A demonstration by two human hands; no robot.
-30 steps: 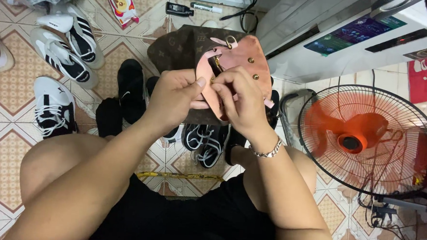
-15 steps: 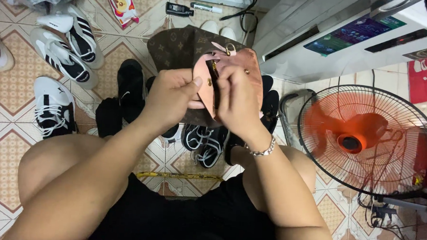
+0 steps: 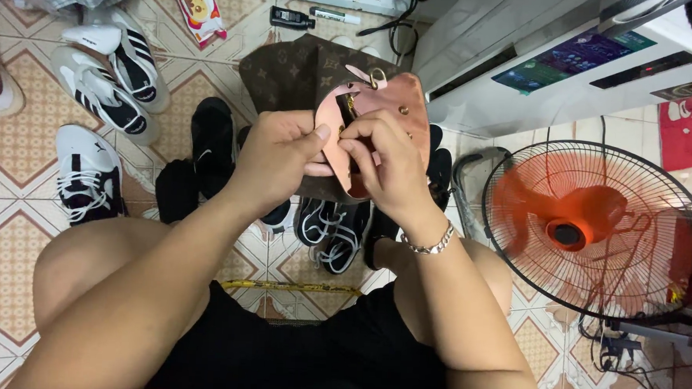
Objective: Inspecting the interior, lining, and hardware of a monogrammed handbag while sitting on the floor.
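A patterned tile floor (image 3: 5,164) in cream and orange fills the frame behind everything else. At the right edge stands an orange electric fan (image 3: 593,229) inside its round wire cage, and above it, in the upper right, sits a large white appliance (image 3: 523,62) with a dark panel on top. Pairs of shoes spread across the left half and the middle: white sneakers with black stripes (image 3: 110,75) in the upper left, one white sneaker with black laces (image 3: 86,175) below them, and black shoes (image 3: 208,142) near the centre, partly hidden by the arms.

In the upper middle of the frame, held up above the shoes, is a brown patterned handbag (image 3: 289,75) with a pink leather flap (image 3: 396,111) that carries gold studs and a gold ring. The left hand (image 3: 274,156) grips the flap's left edge, thumb pressed on top against the curled fingers beneath. The right hand (image 3: 386,165) touches the same flap just beside it, fingertips bunched and pinching at a dark slot or strap piece in the leather; exactly what they hold is hidden. A silver chain bracelet (image 3: 431,243) circles the right wrist.

Smaller items lie along the top edge: a colourful snack packet (image 3: 197,5), a small dark bottle (image 3: 290,17) and a white marker (image 3: 337,16).
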